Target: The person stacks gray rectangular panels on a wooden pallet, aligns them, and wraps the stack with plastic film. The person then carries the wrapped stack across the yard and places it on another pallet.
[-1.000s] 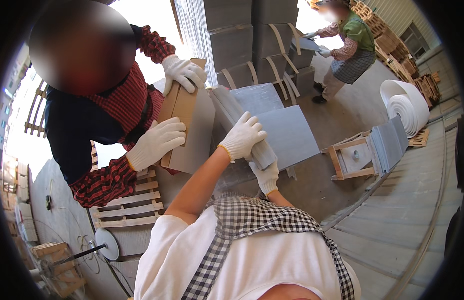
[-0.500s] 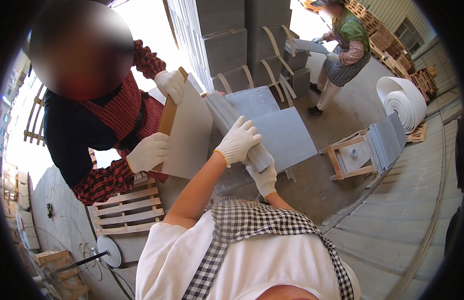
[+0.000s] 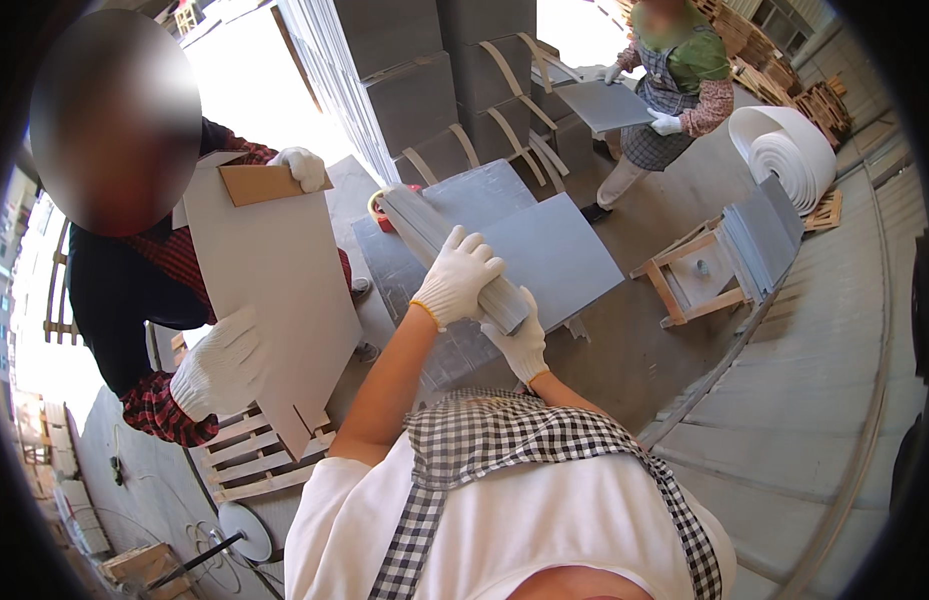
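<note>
A narrow stack of long grey boards (image 3: 416, 222) stands on edge over a table, running away from me. My left hand (image 3: 459, 277), in a white knit glove, is closed over its top and left side. My right hand (image 3: 519, 342), gloved too, grips its near right end; some of those fingers are hidden. Right of the stack, a flat grey panel (image 3: 559, 250) lies on the table (image 3: 384, 275). A red tape dispenser (image 3: 383, 213) sits by the stack's far end. At left, a co-worker's gloved hands hold a white-and-brown cardboard carton (image 3: 279, 260).
Tall stacks of grey panels (image 3: 414, 110) with strips stand behind the table. A second person at the upper right holds a grey panel (image 3: 604, 104). A wooden stand with grey sheets (image 3: 759, 240), a white foam roll (image 3: 784, 150) and a wooden pallet (image 3: 249, 455) are around me.
The co-worker's carton has swung wider open and lower, toward the pallet. The far person's panel has tilted flatter. My hands keep their hold on the boards, and the view has shifted slightly.
</note>
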Demonstrator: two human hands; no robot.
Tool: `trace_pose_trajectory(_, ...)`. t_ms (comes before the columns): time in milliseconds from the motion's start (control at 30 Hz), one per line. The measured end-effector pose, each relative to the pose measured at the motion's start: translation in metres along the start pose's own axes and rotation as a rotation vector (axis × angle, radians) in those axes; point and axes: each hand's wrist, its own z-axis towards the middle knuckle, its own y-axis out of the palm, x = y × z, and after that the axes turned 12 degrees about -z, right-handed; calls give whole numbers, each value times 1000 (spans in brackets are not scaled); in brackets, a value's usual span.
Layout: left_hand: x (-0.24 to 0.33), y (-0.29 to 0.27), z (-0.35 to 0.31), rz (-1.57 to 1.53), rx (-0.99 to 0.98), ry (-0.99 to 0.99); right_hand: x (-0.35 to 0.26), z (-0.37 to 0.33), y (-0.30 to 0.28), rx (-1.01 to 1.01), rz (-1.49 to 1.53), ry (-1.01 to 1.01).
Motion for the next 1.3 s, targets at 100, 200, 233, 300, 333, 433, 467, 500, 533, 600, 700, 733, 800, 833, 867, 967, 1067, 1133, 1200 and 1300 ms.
trace_pose_trajectory(100,1,1,0,-8,-1,-12,-4,-1,-5,-31,98,12)
trace_pose_trajectory(200,0,3,1,-24,4,6,-9,-5,-9,-13,175,-9)
trace_pose_trajectory(233,1,3,2,-24,3,12,-12,-5,-11,7,159,-18)
trace_pose_trajectory(300,2,0,3,-18,0,17,-14,-3,-12,33,99,-59)
trace_pose_trajectory(333,3,0,4,-20,-2,11,-13,0,-12,40,53,-88)
trace_pose_trajectory(433,4,2,8,-24,-12,-1,-20,3,-16,35,50,-59)
trace_pose_trajectory(467,4,0,10,-20,-18,-5,-22,2,-17,26,72,-30)
trace_pose_trajectory(500,5,0,10,-17,-23,-8,-21,1,-17,20,69,-29)
trace_pose_trajectory(533,5,2,8,-22,-21,-10,-19,-1,-17,13,66,-27)
trace_pose_trajectory(600,4,5,9,-28,-7,-8,-15,0,-16,28,36,-44)
trace_pose_trajectory(700,3,8,9,-22,5,-6,-14,0,-14,63,-16,-68)
trace_pose_trajectory(733,3,8,9,-31,2,-4,-14,-1,-14,67,-18,-59)
trace_pose_trajectory(800,4,7,9,-47,7,-7,-19,-1,-17,54,-19,-42)
trace_pose_trajectory(833,4,6,8,-49,2,-10,-21,-1,-18,40,-17,-29)
trace_pose_trajectory(867,5,4,9,-50,0,-14,-23,0,-19,24,-16,-18)
trace_pose_trajectory(967,6,3,9,-44,5,-28,-25,1,-22,13,34,-33)
trace_pose_trajectory(1067,8,3,10,-28,11,-45,-20,2,-19,20,9,-27)
trace_pose_trajectory(1133,10,3,9,1,22,-64,-20,3,-20,-1,8,-17)
trace_pose_trajectory(1200,13,4,7,46,42,-92,-21,3,-22,-19,7,-12)
trace_pose_trajectory(1300,16,8,7,119,85,-148,-23,3,-25,-39,3,5)
